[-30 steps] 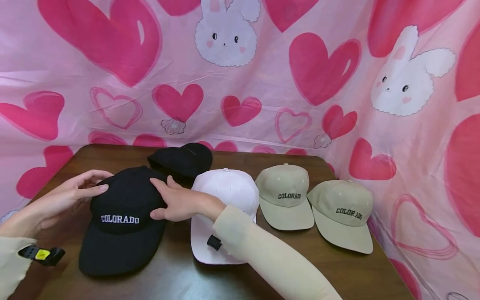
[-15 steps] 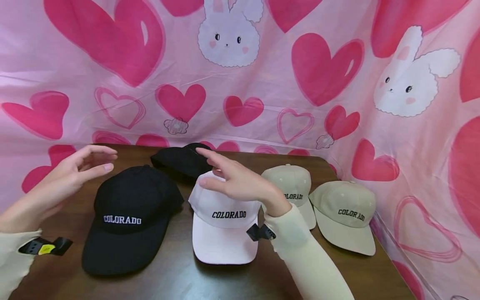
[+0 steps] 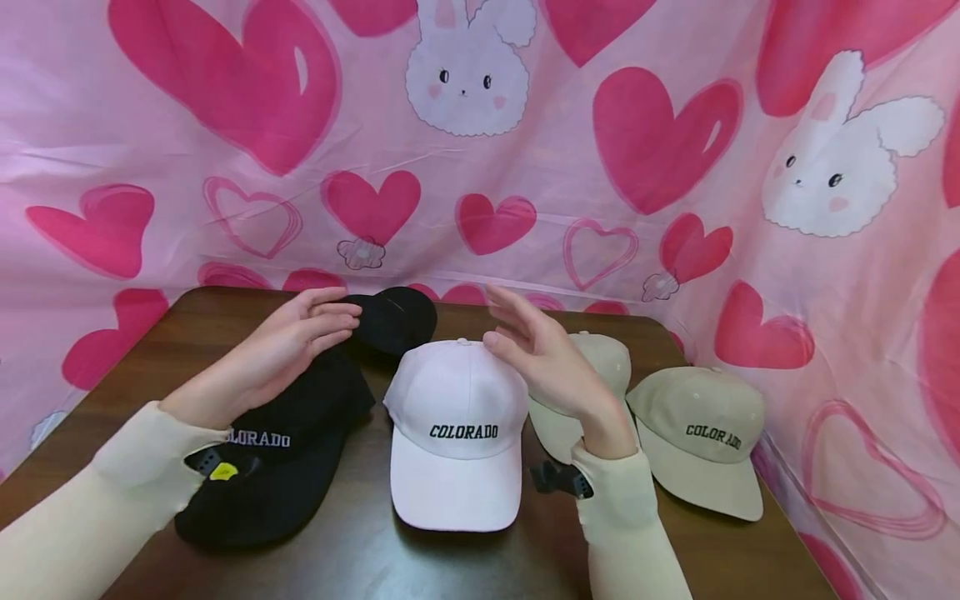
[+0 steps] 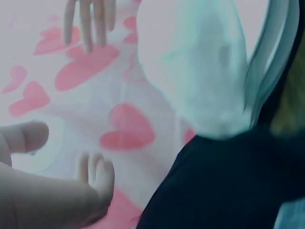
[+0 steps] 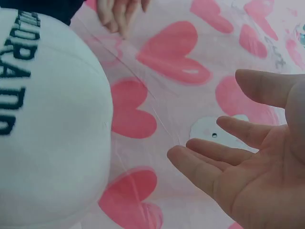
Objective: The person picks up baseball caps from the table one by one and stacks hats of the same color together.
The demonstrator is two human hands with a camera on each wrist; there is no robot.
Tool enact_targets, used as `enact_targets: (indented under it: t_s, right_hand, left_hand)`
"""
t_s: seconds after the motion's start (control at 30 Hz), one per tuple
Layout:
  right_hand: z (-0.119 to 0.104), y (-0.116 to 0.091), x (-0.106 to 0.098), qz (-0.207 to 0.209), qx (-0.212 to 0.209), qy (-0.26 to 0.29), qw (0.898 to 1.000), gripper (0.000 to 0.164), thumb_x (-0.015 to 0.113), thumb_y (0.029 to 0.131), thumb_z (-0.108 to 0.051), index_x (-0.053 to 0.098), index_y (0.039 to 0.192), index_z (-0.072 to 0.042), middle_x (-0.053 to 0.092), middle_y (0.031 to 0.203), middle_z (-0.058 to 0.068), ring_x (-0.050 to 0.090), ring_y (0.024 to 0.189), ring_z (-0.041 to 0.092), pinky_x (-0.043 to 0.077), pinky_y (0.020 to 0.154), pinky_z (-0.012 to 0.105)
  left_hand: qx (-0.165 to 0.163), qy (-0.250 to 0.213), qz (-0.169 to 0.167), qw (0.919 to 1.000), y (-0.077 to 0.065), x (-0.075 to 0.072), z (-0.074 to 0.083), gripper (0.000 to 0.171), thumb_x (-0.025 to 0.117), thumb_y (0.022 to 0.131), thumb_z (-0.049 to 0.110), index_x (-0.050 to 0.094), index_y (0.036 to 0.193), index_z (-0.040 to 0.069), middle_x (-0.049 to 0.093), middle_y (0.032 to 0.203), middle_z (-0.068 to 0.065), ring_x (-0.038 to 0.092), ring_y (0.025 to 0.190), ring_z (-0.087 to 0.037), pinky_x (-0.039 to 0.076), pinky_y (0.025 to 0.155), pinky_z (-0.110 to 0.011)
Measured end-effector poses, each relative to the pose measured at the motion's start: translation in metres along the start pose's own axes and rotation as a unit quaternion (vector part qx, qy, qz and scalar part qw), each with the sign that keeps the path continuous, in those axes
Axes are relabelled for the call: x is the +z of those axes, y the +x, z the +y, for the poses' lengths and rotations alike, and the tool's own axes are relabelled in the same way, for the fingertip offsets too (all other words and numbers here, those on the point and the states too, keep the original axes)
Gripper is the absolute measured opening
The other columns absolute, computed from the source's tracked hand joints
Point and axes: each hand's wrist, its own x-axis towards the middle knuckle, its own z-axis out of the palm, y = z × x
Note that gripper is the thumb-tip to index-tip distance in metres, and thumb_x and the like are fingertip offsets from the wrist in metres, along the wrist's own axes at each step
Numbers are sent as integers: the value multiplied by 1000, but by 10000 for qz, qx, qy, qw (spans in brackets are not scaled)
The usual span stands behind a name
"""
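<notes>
A white cap (image 3: 459, 417) with "COLORADO" on its front sits mid-table, brim toward me. My left hand (image 3: 273, 358) hovers at its left with fingers extended, over a black Colorado cap (image 3: 300, 492) that its forearm partly covers. On the other side, my right hand (image 3: 558, 362) has its fingers spread near the white cap's crown; whether the thumb touches it is hard to tell in the head view. In the right wrist view a gap separates the right hand (image 5: 257, 167) from the white cap (image 5: 57, 119). Neither hand holds anything.
Behind the white cap lies another black cap (image 3: 405, 321), turned on its side or backward. Two beige caps stand to the right: one (image 3: 611, 358) partly behind my right hand, the other (image 3: 697, 442) near the table's right edge. A pink heart-patterned cloth (image 3: 450, 167) hangs behind the table.
Both hands have left the front black cap they were touching. They have risen and shifted right, so that they now flank the white cap. The caps have stayed put.
</notes>
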Motion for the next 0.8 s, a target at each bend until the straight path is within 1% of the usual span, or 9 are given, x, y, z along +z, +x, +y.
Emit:
enact_targets:
  t_s: [0.1,0.17,0.23,0.33,0.43,0.53,0.63,0.7,0.8]
  right_hand:
    - [2,-1,-3,145,-25,2,9999,59,60,95,-10,32,147,-13,34,148,0,35,131,15,36,103,42]
    - [3,-1,-4,194,-50,26,9998,58,59,95,-8,33,146,-12,34,148,1,35,131,16,36,104,44]
    - [3,-1,-5,207,-40,54,9998,58,59,95,-7,33,146,-11,34,148,1,35,131,16,35,104,43]
    - [4,-1,-5,203,-30,87,9998,57,59,95,-6,34,146,-11,34,148,1,36,131,17,34,105,42]
    - [5,-1,-5,180,-21,131,9997,57,59,95,-6,34,145,-10,34,147,3,36,131,17,34,105,42]
    - [5,-1,-4,148,-37,183,9997,57,59,95,-6,33,146,-10,36,147,4,36,131,21,35,105,45]
    - [5,1,-2,100,-77,234,9996,58,59,95,-7,33,146,-11,36,146,4,37,131,21,35,104,44]
    - [5,1,0,69,-84,245,9996,57,59,95,-7,33,146,-12,37,146,3,37,131,20,36,104,42]
    - [6,3,2,31,-49,258,9997,57,59,95,-8,34,146,-12,37,146,2,38,130,19,38,103,38]
  left_hand:
    - [-487,-435,157,9977,12,11,-7,67,45,102,23,2,150,6,20,150,-17,26,135,-31,21,111,-39]
    - [-865,-793,265,9927,21,16,-12,66,42,103,20,-4,149,5,11,154,-16,19,138,-33,16,113,-39]
    - [-1255,-1207,404,9839,30,21,-17,65,38,104,18,-5,149,4,2,156,-17,11,140,-34,12,114,-39]
    - [-1782,-1723,667,9665,40,27,-24,67,37,102,18,-9,149,7,-10,156,-14,2,141,-33,6,114,-37]
    - [-2112,-2033,934,9515,47,32,-29,75,40,100,17,-17,148,12,-17,154,-13,-4,141,-32,2,114,-36]
    - [-2323,-2187,1140,9409,52,37,-32,83,43,98,18,-25,145,14,-21,153,-12,-7,141,-32,-1,114,-36]
    - [-2386,-2315,1328,9337,58,40,-36,84,44,99,19,-26,145,14,-20,154,-12,-6,141,-30,-1,114,-36]
    - [-2390,-2425,1468,9287,62,43,-39,81,43,100,20,-24,146,14,-17,155,-12,-4,142,-28,1,114,-35]
    - [-2370,-2655,1587,9210,68,45,-44,73,41,103,21,-16,149,12,-5,157,-11,5,142,-25,6,114,-34]
